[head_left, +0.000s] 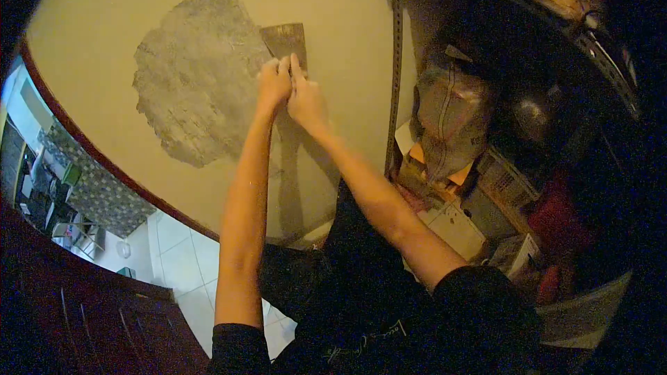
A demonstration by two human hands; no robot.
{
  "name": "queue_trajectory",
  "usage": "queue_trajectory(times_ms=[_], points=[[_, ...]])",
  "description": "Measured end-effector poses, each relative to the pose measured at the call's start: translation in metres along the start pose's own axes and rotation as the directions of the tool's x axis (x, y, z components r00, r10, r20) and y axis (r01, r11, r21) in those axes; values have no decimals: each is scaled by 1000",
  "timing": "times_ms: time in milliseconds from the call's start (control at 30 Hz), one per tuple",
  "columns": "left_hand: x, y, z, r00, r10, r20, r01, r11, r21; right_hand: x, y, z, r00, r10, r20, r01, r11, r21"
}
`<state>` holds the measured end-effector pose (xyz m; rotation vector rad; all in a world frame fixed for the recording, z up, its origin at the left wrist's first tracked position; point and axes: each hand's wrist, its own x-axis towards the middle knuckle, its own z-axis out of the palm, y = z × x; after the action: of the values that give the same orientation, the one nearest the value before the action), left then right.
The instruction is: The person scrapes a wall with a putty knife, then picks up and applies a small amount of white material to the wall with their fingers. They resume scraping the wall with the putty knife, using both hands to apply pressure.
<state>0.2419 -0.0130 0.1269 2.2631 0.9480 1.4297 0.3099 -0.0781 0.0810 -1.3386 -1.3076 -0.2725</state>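
Gripping the scraper (285, 40) with left hand (274, 82) and right hand (306, 99) both closed tight round it, blade on the wall (104, 21) at the grey patch's (194, 76) right edge, a tilted corner could gouge sound paint.

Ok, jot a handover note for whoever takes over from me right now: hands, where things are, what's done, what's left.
Hands: left hand and right hand both shut on the scraper, side by side.
Blade: pressed to the wall at the upper right edge of the grey patch.
Done: a large, rough grey area shows bare.
Left: likely that right edge, where the wall is cream.
Note: shelf rack stands close on the right.
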Motion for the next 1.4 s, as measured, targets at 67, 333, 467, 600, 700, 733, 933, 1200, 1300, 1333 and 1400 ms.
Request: queue_trajectory(times_ms=[67, 333, 467, 600, 700, 733, 933, 1200, 1300, 1333, 1400], points=[[0, -5, 4, 1000, -1, -2, 1, 998, 60, -1, 4, 5, 999, 35, 36, -35, 999, -6], [22, 35, -20, 1000, -29, -8, 28, 992, -121, 33, -13, -1, 998, -46, -49, 46, 999, 0], [-3, 8, -1, 998, 8, -60, -3, 996, 87, 0, -3, -1, 999, 19, 35, -19, 1000, 7], [-3, -12, 13, 999, 13, -47, -11, 1000, 26, -5, 5, 4, 990, 110, 94, -111, 994, 10], [15, -5, 4, 988, 145, -50, -144, 989, 29, 9, -13, -7, 994, 95, 53, -95, 995, 0], [22, -2, 2, 976, 211, -49, -210, 977, 30, 19, -22, -12, 992, 110, 57, -111, 994, 11], [3, -2, 2, 999, 1, -33, -1, 1000, -23, 4, -17, -13, 980, 141, 139, -127, 987, -101], [5, 8, 1, 991, 68, -114, -76, 995, -71, 12, -6, 0, 992, 91, 85, -87, 995, -57], [23, 23, -10, 999, -24, -27, 21, 994, -107, 29, -12, -7, 994, 83, 77, -78, 994, -77], [17, 21, -10, 999, -31, -25, 28, 994, -106, 28, -14, -9, 995, 72, 76, -66, 995, -77], [12, 15, -8, 999, -53, 12, 53, 998, -39, 13, -14, -8, 995, 92, 40, -88, 993, -74]])
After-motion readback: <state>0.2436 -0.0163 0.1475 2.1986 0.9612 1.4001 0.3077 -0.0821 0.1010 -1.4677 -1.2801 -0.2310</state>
